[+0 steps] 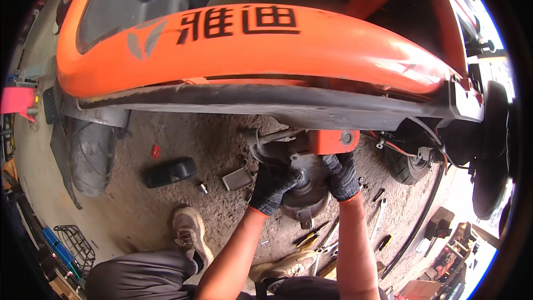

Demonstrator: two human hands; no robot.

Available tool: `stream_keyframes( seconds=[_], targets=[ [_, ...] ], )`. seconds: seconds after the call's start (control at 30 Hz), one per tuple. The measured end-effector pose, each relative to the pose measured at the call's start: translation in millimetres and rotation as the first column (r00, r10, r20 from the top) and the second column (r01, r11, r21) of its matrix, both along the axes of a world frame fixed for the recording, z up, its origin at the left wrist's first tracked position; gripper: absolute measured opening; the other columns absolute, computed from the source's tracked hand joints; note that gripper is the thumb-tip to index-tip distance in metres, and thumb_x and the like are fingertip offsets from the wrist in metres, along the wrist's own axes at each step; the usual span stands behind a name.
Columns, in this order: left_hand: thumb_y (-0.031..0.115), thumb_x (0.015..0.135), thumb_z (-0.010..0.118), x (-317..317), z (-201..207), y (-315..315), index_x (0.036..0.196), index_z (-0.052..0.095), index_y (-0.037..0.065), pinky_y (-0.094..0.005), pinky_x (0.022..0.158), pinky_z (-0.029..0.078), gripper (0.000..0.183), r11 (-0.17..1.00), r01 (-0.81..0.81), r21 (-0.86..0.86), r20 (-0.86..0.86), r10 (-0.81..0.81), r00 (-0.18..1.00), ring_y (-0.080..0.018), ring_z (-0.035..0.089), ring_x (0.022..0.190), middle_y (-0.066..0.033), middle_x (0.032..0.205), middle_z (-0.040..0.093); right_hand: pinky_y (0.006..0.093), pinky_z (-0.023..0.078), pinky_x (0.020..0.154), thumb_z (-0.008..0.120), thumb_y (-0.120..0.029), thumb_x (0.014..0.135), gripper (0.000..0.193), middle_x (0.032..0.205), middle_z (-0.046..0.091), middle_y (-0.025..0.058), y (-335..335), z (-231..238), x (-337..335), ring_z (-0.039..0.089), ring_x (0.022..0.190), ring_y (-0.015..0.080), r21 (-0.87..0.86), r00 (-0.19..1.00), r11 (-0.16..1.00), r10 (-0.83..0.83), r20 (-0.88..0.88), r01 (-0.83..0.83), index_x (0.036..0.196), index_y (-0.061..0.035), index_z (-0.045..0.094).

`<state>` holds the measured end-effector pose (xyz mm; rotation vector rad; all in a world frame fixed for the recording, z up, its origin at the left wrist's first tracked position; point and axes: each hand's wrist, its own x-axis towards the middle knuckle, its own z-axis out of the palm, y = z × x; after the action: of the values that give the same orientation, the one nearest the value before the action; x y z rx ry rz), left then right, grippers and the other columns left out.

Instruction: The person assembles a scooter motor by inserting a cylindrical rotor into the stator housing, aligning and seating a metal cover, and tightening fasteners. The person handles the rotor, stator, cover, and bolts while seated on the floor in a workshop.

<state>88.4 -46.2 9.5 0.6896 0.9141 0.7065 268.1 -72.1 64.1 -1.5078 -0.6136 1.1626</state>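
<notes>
An orange scooter body (233, 61) with a black lower edge spans the view above my hands. Below it is a grey cast-metal housing (311, 186), rounded and dirty, with a tube-like arm at its upper left. My left hand (272, 188), in a dark knitted glove, grips the housing's left side, its thumb across the front. My right hand (343, 178), gloved alike, is closed at the housing's right side, just under a red-orange bracket (333, 141) with a round bolt hole. The bracket and the hand itself hide what its fingertips hold.
A black oblong cover (170, 172), a small metal tray (237, 179) and a socket (203, 188) lie on the dirty floor. Pliers (311, 236) and wrenches (380, 215) lie near my right forearm. A small wheel (407, 165) stands at right; a black cable (419, 222) curves beside it.
</notes>
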Motion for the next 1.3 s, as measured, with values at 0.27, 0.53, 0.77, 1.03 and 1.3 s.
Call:
stream_keyframes(
  seconds=[0.27, 0.53, 0.77, 1.03, 1.3],
  targets=[
    [0.011, 0.084, 0.082, 7, 0, 2, 0.087, 0.063, 0.008, -0.0324, 0.074, 0.051, 0.020, 0.979, -0.010, 0.203, -0.135, 0.038, 0.990, -0.0145, 0.060, 0.076, -0.0004, 0.078, 0.063, 0.0356, 0.049, 0.099, 0.080, -0.030, 0.089, 0.052, 0.123, 0.071, 0.0081, 2, -13, 6, 0.064, 0.110, 0.0175, -0.011, 0.969, 1.000, 0.017, 0.245, -0.015, 0.129, -0.0003, 0.064],
    [0.022, 0.082, 0.087, 1, 10, -9, 0.081, 0.063, 0.008, -0.0337, 0.071, 0.050, 0.027, 0.981, -0.002, 0.192, -0.183, 0.038, 0.982, -0.0166, 0.061, 0.074, -0.0035, 0.078, 0.066, 0.0391, 0.045, 0.107, 0.085, -0.040, 0.082, 0.078, 0.138, 0.060, 0.0077, -12, -25, 23, 0.057, 0.124, 0.0219, -0.076, 0.995, 0.992, 0.100, -0.011, -0.100, 0.143, -0.0038, 0.052],
    [0.021, 0.081, 0.088, -1, 8, -14, 0.091, 0.066, 0.006, -0.0327, 0.076, 0.052, 0.028, 0.992, 0.009, 0.127, -0.120, 0.006, 0.993, -0.0165, 0.064, 0.078, -0.0038, 0.082, 0.069, 0.0394, 0.046, 0.106, 0.080, -0.036, 0.087, 0.068, 0.138, 0.060, 0.0073, -14, -18, 27, 0.057, 0.123, 0.0197, -0.102, 0.988, 0.983, 0.147, -0.035, -0.150, 0.141, -0.0034, 0.054],
    [0.019, 0.078, 0.089, -2, -22, -2, 0.117, 0.066, 0.005, -0.0317, 0.086, 0.055, 0.047, 0.999, 0.032, -0.004, 0.156, -0.031, 0.987, -0.0134, 0.065, 0.094, -0.0016, 0.106, 0.070, 0.0396, 0.038, 0.118, 0.093, -0.008, 0.072, 0.092, 0.150, 0.053, 0.0117, -6, 4, 14, 0.048, 0.138, 0.0221, 0.025, 0.989, 0.989, 0.143, 0.047, -0.144, 0.149, 0.0005, 0.044],
    [0.023, 0.079, 0.085, -13, -53, 15, 0.134, 0.060, -0.001, -0.0368, 0.099, 0.053, 0.066, 0.954, 0.231, -0.190, 0.270, -0.175, 0.947, -0.0215, 0.064, 0.114, -0.0105, 0.130, 0.066, 0.0338, 0.052, 0.100, 0.094, -0.013, 0.073, 0.082, 0.129, 0.062, 0.0124, -2, 19, -31, 0.061, 0.114, 0.0168, 0.113, 0.974, 0.984, -0.112, -0.197, 0.136, 0.137, 0.0032, 0.045]
  ],
)
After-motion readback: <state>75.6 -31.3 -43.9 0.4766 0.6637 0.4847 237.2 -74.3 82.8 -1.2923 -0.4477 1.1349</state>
